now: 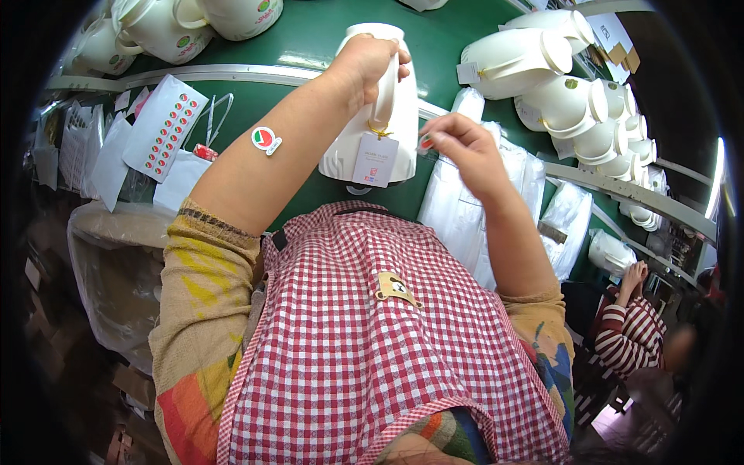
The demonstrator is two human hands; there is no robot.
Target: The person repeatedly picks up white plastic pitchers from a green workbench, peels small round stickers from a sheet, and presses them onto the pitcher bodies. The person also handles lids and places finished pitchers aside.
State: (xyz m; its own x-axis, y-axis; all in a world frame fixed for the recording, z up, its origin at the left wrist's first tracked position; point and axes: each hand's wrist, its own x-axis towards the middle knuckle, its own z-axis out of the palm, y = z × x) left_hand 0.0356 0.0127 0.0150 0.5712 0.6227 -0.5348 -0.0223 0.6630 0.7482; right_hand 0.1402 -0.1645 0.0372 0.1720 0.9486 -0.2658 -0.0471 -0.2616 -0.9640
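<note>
My left hand (367, 68) is wrapped round the handle of a white jug (400, 116), which stands on the green work surface (310, 35). From the base of the handle hangs a pale printed tag (377, 161) on a yellow tie. Just right of the jug, my right hand (467, 147) pinches a small red and green sticker (425, 142) between thumb and finger, apart from the jug. A similar round sticker (266, 140) clings to my left forearm.
White jugs (244, 15) stand at the far left; more jugs (515, 62) lie along the right. Clear plastic bags (457, 205) are stacked beside my right arm. A sticker sheet (164, 128) sits at left above a plastic-lined box (116, 232). Another person (632, 333) works at right.
</note>
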